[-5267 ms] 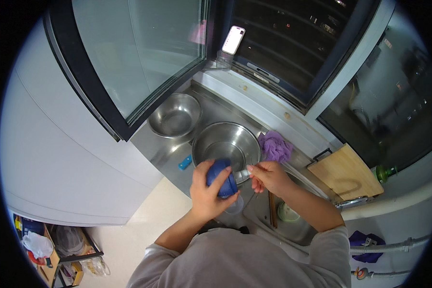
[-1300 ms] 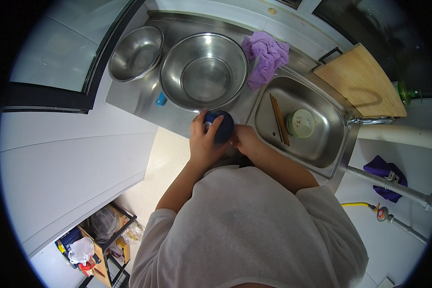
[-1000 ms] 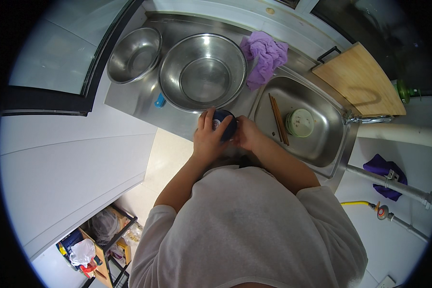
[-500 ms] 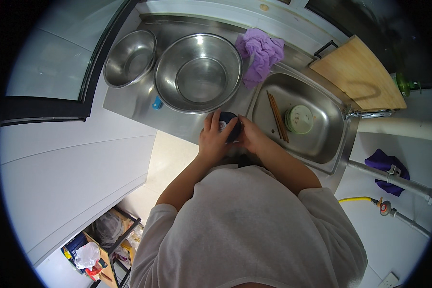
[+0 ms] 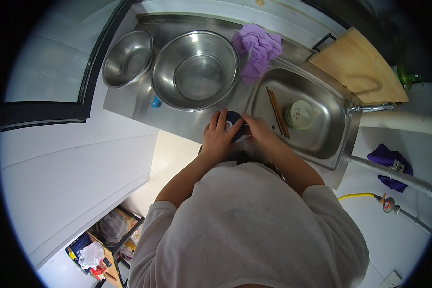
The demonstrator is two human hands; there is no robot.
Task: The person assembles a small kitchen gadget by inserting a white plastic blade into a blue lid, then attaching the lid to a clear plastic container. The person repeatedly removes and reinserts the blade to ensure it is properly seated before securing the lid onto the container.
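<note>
i can make out a dark blue rounded thing (image 5: 233, 117), small enough to sit between two hands, with a pale, ring-like mark on the face turned up toward the person. the left hand (image 5: 217, 139) wraps it from one side, fingers spread over that face and hiding a good part of it; the right hand (image 5: 257, 129) meets its other side. it's held close in front of the person's body. its underside is hidden, so i can't tell whether it's hollow.
</note>
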